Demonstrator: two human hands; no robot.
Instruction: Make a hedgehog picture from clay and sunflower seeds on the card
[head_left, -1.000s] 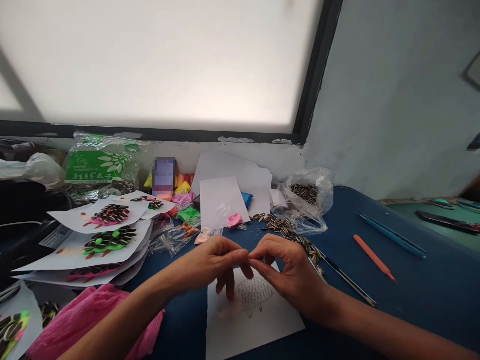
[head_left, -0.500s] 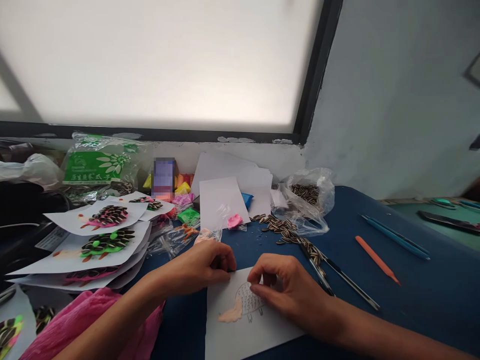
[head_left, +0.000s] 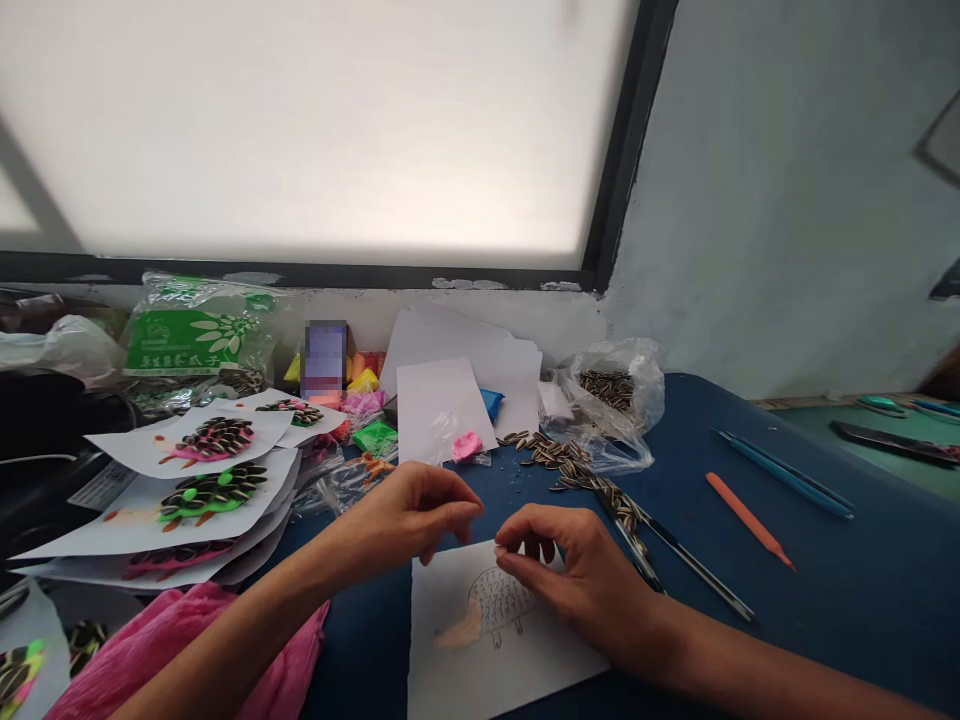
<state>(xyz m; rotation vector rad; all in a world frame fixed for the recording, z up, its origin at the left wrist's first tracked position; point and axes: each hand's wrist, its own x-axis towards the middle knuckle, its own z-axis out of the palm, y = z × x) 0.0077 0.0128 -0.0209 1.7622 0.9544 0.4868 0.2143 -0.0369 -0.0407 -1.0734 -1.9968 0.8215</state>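
Drawing sheet (head_left: 450, 690) lies on the dark blue worktop (head_left: 675, 430), in the middle near the person, beneath both hands. The left hand (head_left: 420, 515), over the sheet's far left corner, is loosely curled, thumb and forefinger close together; whether anything sits between them cannot be told. The right hand (head_left: 581, 565), over the sheet's right side, pinches a tiny pale bit (head_left: 499, 550) between thumb and forefinger, its other fingers bent inward.

On the white paper, a peach patch (head_left: 463, 628) fills the pointed snout and face at the left; to its right a pencilled round body is covered in short strokes, with small legs below. The right hand hides part of that body.

Around it, from left to right: overlapping sheets (head_left: 112, 440) bear seed-covered animals, with a pink cloth (head_left: 285, 660) below, partly covered by the left forearm. A green-printed bag (head_left: 180, 335) stands behind. Then come a green packet (head_left: 375, 437), a pink lump (head_left: 466, 446), loose striped seeds (head_left: 559, 460) and a clear bag of seeds (head_left: 611, 390). Pens (head_left: 697, 570) lie just beyond the right hand, then an orange tool (head_left: 750, 520) and a blue tool (head_left: 784, 475)
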